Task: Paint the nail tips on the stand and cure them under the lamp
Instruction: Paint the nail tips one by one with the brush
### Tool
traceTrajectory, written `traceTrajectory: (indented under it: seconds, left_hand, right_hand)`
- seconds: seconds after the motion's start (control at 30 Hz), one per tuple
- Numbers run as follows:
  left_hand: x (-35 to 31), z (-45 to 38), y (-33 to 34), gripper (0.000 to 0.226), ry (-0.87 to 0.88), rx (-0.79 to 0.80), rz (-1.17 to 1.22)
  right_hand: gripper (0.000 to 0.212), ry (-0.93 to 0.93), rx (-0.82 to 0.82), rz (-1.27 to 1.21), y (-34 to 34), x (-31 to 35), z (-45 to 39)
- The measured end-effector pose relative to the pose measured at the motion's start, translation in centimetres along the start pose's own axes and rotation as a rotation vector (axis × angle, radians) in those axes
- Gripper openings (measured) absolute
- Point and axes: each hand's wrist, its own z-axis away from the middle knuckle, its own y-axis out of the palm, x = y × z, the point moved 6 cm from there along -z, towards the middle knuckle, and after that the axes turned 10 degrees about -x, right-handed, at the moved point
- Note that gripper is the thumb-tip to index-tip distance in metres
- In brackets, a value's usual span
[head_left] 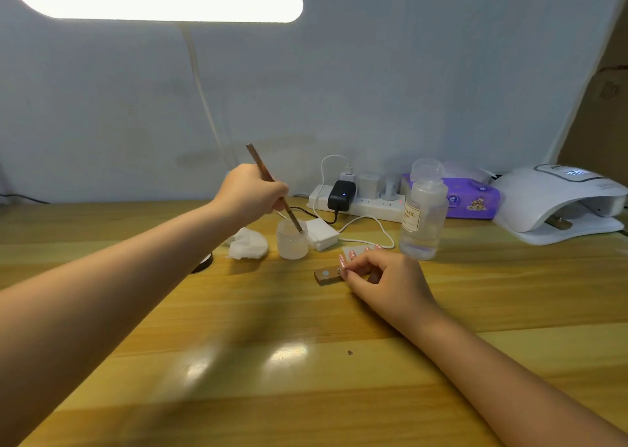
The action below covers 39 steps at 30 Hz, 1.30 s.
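The left hand (249, 191) has its grip curled round a slim brown brush (274, 188), fingers closed on the middle of the handle. The brush's long axis slants: its butt end points up and to the left, toward the wall, and its bristle end points down and to the right into a small frosted cup (292, 244) standing on the wooden counter (238, 361).

The right hand (384, 276) rests low on the counter, its fingertips pinching at the right end of a small wooden stand (325, 275), which lies flat with its long axis running left to right. Pink nail tips (342, 261) stick up just at those fingertips; how they are fixed I cannot tell.

Left of the cup lies a crumpled white wipe (247, 244); right of it, a white pad stack (322, 234). A clear bottle (423, 218) stands beyond the right hand. The white curing lamp (557, 201) sits at the far right, well apart, opening toward the camera.
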Motion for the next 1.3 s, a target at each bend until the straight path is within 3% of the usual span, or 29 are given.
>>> traceTrajectory:
  seconds: [0.17,0.33,0.5,0.67,0.8,0.9,1.17,1.3]
  left_hand:
    - [0.8,0.2,-0.8,0.017,-0.09,-0.086,0.127]
    - [1.3,1.0,0.0,0.016,-0.084,-0.02,0.121]
    - [1.5,1.8,-1.3,0.015,-0.143,-0.138,0.395]
    - [1.0,6.4,-1.4,0.01,0.031,-0.105,0.543]
    - [1.4,10.7,-0.2,0.007,0.222,-0.088,0.511]
    - [2.3,12.4,0.8,0.002,0.239,-0.047,0.527]
    - [2.0,13.6,1.2,0.02,0.411,-0.009,0.439]
    - [1.5,13.8,1.2,0.017,0.478,-0.016,0.393]
  right_hand:
    - [0.018,0.006,-0.005,-0.005,0.0,-0.1,0.0]
    - [0.015,0.018,-0.007,-0.012,0.0,-0.1,0.0]
    - [0.009,0.069,-0.004,-0.057,-0.1,-0.2,0.0]
    - [0.006,0.108,0.023,-0.126,-0.1,-0.2,0.1]
    - [0.007,0.119,0.005,-0.155,-0.3,0.0,0.1]
    - [0.007,0.129,0.001,-0.152,-0.3,-0.1,0.1]
    - [0.007,0.125,-0.018,-0.123,-0.5,-0.2,0.0]
    - [0.006,0.118,-0.023,-0.121,-0.5,-0.1,0.0]
